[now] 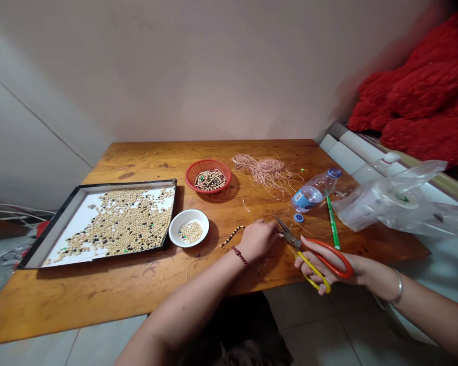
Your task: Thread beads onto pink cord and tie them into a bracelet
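Observation:
My right hand (315, 262) grips a pair of scissors (292, 237) with one red and one yellow handle. The parted blades point left, toward the fingers of my left hand (259, 236). That hand is closed low over the table, a thin cord pinched at its fingertips beside the blades. From its wrist side runs a short beaded string (232, 236) of cream and dark beads; the part under the hand is hidden. A loose cord tail trails left from the beads across the wood.
Left on the wooden table (137, 290) lies a black-rimmed tray (70, 201) of loose beads, beside a white bowl (189, 213). Behind are a red basket (191, 175) of beaded strings and tangled pink cord (265, 170). A bottle (313, 193), green pen (332, 223) and plastic bag (389, 203) stand right.

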Tool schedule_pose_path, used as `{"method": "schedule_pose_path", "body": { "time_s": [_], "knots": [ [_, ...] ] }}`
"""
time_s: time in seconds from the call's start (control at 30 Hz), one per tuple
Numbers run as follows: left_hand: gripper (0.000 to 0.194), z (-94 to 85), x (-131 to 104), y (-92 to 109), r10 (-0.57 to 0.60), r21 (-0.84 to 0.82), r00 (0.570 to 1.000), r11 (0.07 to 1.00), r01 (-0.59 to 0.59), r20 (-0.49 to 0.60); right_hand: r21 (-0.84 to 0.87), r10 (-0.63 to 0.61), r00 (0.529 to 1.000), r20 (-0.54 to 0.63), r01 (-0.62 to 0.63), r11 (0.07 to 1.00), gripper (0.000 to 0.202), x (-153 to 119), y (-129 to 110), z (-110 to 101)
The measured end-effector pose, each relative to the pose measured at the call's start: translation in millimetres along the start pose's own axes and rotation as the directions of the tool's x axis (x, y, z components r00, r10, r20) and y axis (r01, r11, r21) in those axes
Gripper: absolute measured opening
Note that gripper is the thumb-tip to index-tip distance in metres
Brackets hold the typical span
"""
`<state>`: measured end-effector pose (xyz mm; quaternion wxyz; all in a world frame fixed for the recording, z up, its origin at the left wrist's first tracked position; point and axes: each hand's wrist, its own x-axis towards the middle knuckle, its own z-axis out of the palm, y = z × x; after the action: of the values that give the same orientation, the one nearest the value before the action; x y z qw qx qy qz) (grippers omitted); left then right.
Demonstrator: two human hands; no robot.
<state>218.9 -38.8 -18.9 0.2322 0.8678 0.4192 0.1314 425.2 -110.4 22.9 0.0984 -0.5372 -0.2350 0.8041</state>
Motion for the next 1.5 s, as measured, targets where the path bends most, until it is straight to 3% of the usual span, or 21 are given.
{"method": "schedule_pose_path", "body": {
  "time_s": [0.3,0.67,0.97,1.23,1.5],
  "knots": [
    [0.032,1.6,-2,2,0.026,0.050,0.998,0.998,-0.023,-0.063,-0.011,-0.020,1.000,-0.012,0.020,1.000,0.064,-2,0,2],
    [0.028,-2.1,-2,5,0.043,0.008,0.999,0.999,-0.043,-0.012,-0.025,-0.022,0.999,-0.026,0.022,0.999,0.065,-2,0,3],
    [0.019,0.9,-2,6,0.163,0.063,0.984,0.985,-0.158,-0.069,-0.040,-0.026,0.999,-0.041,0.024,0.999,0.066,1,4,-3],
    [0.020,1.0,-1,5,0.133,0.041,0.990,0.991,-0.131,-0.046,-0.019,-0.008,0.999,-0.045,0.007,1.000,0.066,-1,1,2],
    [0.019,4.7,0,3,0.133,0.041,0.985,0.991,-0.129,-0.112,-0.024,-0.052,0.998,-0.021,0.052,0.998,0.060,1,9,-8]
  ]
}}
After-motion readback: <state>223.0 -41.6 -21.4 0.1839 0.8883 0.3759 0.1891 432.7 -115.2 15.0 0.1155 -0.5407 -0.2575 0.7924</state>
